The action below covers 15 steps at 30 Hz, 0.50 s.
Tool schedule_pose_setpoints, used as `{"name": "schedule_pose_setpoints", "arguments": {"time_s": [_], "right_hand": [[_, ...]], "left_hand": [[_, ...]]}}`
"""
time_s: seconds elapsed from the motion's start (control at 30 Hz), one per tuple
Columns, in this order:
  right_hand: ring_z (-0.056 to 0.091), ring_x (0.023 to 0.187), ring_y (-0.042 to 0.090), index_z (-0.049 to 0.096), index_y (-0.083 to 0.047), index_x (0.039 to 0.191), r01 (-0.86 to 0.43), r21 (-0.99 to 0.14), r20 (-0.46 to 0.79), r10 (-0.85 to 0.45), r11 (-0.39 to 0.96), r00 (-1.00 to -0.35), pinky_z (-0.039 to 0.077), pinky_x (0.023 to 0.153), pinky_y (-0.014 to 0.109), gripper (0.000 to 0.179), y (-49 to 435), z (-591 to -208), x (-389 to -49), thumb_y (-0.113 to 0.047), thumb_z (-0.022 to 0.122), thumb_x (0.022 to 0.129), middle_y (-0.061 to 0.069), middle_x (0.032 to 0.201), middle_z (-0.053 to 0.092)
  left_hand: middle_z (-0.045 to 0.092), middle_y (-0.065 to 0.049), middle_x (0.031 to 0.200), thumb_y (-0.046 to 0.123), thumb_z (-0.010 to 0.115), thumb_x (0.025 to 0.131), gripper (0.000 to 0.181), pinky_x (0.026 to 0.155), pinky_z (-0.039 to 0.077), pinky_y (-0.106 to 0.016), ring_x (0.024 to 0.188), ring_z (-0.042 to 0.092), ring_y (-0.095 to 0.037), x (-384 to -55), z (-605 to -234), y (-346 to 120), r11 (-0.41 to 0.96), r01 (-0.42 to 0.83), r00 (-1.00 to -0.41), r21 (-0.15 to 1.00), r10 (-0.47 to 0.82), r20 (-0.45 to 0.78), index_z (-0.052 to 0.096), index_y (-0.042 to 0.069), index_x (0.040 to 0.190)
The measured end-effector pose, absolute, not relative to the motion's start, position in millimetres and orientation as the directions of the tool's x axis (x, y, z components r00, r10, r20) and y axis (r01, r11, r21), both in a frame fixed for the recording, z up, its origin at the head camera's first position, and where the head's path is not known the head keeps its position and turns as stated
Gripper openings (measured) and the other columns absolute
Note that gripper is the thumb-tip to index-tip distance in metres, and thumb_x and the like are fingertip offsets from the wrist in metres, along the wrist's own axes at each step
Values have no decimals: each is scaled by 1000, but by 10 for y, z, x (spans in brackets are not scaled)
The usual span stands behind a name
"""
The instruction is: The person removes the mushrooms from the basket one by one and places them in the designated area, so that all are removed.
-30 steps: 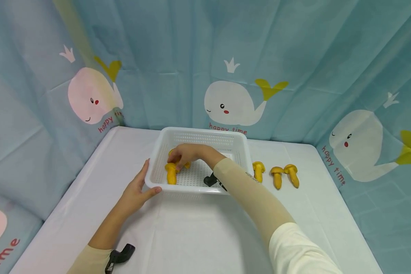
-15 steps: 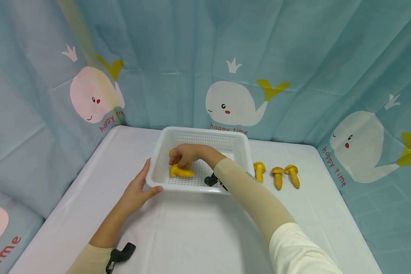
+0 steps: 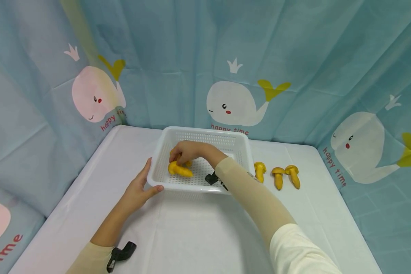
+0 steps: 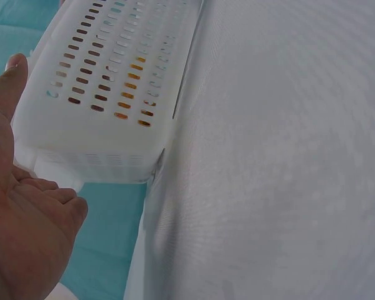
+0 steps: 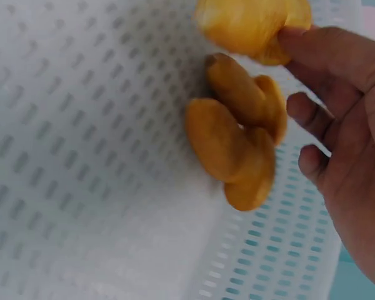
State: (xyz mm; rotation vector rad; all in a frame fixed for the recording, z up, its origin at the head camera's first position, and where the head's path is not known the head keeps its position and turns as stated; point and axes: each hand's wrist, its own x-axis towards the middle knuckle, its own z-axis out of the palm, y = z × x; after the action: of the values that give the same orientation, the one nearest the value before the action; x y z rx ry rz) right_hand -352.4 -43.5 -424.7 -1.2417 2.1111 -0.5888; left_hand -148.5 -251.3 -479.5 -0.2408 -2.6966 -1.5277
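Across the upper half of the head frame, a pale-blue whale curtain [image 3: 164,49] is being shown, one whale being cut off at the lower left edge. Below it, a white table [image 3: 205,232] is being cropped by the bottom edge. And here at centre, a white basket [image 3: 205,130] is being gripped, part of its floor being hidden by the right sleeve [image 3: 255,201]! Its near left corner is being held by the left hand [image 3: 138,192], the thumb being laid on the near rim, the fingers being set against the outer left side; their tips are being concealed in the left wrist view.

Left of centre inside the basket, the right hand [image 3: 188,150] is being dipped low: a yellow mushroom [image 5: 253,25] is being pinched in the fingertips, its upper part being cropped by the top of the right wrist view, two more fingers being bent just below. At that view's centre, a pair of touching mushrooms [image 5: 212,140] is being revealed, mostly being covered by the hand in the head frame. Centre right, three mushrooms [image 3: 278,177] are being seen on the table, the leftmost's stem end being crowded by the sleeve.
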Motion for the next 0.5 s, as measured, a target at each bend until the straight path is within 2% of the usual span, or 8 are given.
{"name": "schedule_pose_setpoints", "arguments": {"time_s": [0.07,0.3,0.37,0.5], "right_hand": [[67,95,13,77,-19,117,-616,-641,-261,-884,459,-388,58,87,21,25,-433,-4205,-3526,-9,70,95,-10,109,74],[62,97,12,75,-23,120,-675,-572,-187,-875,466,-446,54,88,21,25,-387,-3938,-3490,-15,69,98,-13,113,72],[60,98,12,75,-24,121,-692,-560,-154,-878,456,-453,53,87,23,25,-353,-3861,-3480,-17,68,98,-14,115,71],[58,103,11,75,-24,123,-709,-557,-96,-881,433,-463,52,88,25,26,-262,-3718,-3451,-19,67,99,-14,118,71]], "left_hand": [[5,4,173,34,81,89,110,116,22,-73,157,14,-40,-1483,-4785,-2506,505,153,-987,849,119,107,3,33,166],[5,7,172,35,82,88,110,117,22,-72,158,14,-38,-1486,-4777,-2502,499,161,-986,851,126,113,2,46,162],[5,7,172,34,82,88,110,117,22,-72,158,13,-38,-1487,-4783,-2504,499,159,-986,852,126,110,2,46,162],[5,4,173,34,82,88,111,117,22,-72,157,13,-40,-1489,-4784,-2517,503,157,-986,850,124,109,2,37,164]]}}
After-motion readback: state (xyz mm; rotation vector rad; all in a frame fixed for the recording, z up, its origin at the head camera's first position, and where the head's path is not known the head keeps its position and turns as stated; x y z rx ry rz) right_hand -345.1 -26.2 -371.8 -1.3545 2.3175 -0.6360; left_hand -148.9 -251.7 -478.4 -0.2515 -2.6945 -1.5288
